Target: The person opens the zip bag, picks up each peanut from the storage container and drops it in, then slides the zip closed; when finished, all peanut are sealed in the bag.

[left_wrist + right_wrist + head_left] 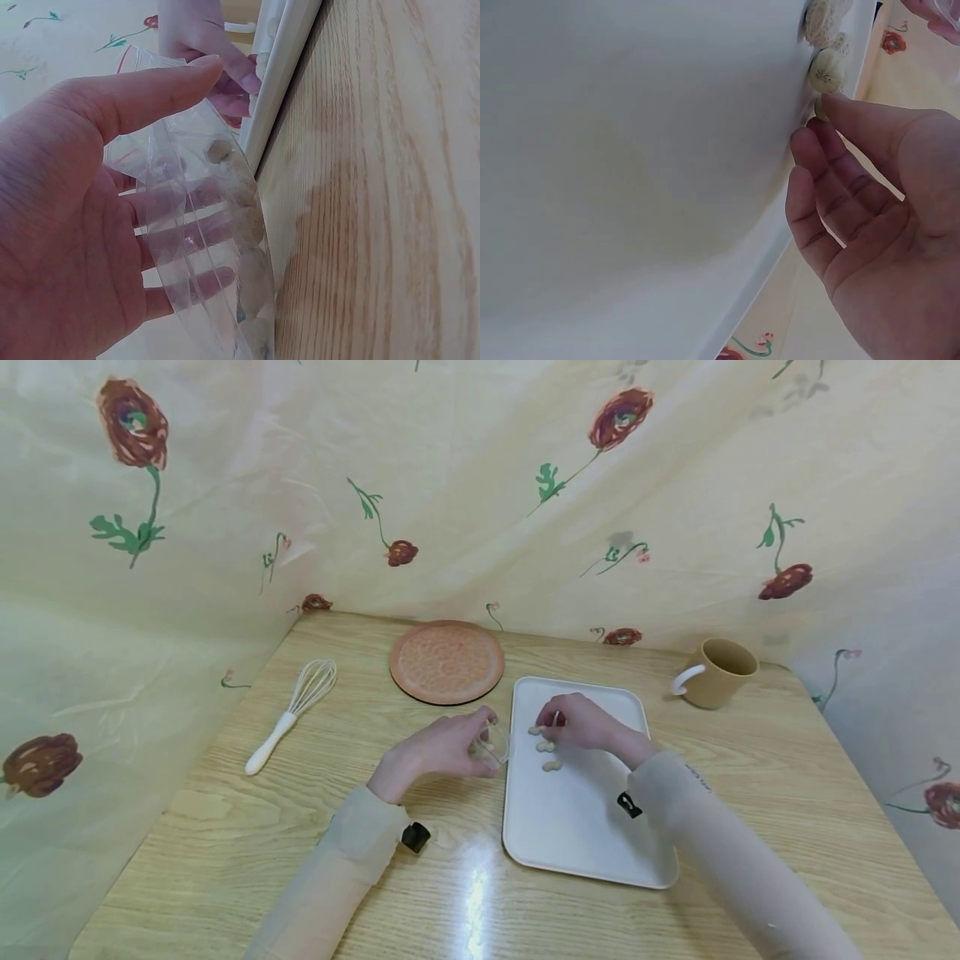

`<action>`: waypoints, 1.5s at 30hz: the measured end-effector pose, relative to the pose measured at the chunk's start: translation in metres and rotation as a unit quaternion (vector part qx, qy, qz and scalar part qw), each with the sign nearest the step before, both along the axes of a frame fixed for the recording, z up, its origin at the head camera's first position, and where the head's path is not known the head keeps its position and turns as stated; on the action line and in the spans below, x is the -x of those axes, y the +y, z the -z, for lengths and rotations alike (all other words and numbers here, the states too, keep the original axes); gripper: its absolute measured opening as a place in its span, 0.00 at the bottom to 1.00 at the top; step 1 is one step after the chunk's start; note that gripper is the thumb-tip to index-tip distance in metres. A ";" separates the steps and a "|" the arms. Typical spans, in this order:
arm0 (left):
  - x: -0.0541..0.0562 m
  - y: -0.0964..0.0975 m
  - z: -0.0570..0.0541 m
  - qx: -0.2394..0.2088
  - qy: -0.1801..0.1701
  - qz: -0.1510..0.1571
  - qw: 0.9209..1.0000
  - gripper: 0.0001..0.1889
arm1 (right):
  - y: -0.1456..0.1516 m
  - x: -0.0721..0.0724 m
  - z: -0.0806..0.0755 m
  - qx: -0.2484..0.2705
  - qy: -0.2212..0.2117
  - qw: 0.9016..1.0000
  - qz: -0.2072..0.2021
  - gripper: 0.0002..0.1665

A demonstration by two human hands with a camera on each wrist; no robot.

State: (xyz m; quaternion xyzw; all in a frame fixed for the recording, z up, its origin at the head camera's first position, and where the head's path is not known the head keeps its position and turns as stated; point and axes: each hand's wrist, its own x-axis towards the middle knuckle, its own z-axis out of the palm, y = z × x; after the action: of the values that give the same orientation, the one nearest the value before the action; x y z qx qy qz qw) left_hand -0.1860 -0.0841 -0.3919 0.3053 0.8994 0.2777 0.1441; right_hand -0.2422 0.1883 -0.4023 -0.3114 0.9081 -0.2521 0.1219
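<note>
My left hand [446,747] holds a clear zip-top plastic bag [199,232] between its thumb and spread fingers, just beyond the tray's left edge. Several peanuts [253,281] lie inside the bag, blurred by the plastic. Over the upper part of the white tray [592,835], my right hand [585,722] pinches a peanut [821,109] between thumb and fingertips, low against the tray's surface. Fingers hide most of that peanut. Two more peanuts, one close by [545,747] and one nearer the front [552,766], rest in a line on the tray.
Behind the left hand lies a round orange-brown mat [447,662]. A white whisk [288,722] is at the table's left. The tan mug [716,675] with a white handle stands at the back right. Flowered cloth [465,485] hangs behind the wooden table [247,852].
</note>
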 end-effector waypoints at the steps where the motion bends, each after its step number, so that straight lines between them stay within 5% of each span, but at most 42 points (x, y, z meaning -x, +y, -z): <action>1: 0.000 0.000 0.000 0.001 0.000 0.000 1.000 0.36 | 0.000 0.000 0.000 0.000 0.002 1.000 0.001 0.05; 13: 0.002 0.001 0.003 0.006 0.004 0.007 1.000 0.37 | 0.003 -0.006 -0.021 -0.019 0.032 0.999 0.012 0.08; 30: 0.002 0.000 0.003 -0.003 -0.004 0.010 1.000 0.37 | -0.019 -0.028 -0.053 0.017 0.084 0.995 -0.045 0.06; 45: 0.002 0.001 0.003 0.005 0.021 0.016 1.000 0.37 | -0.052 -0.049 -0.046 -0.009 0.090 0.991 -0.096 0.07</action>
State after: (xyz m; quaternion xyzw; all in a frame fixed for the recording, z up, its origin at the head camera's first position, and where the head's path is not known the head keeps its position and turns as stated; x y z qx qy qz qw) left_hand -0.1880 -0.0836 -0.3951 0.3243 0.8987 0.2644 0.1312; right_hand -0.1927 0.1360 -0.3565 -0.4172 0.8837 -0.2016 0.0659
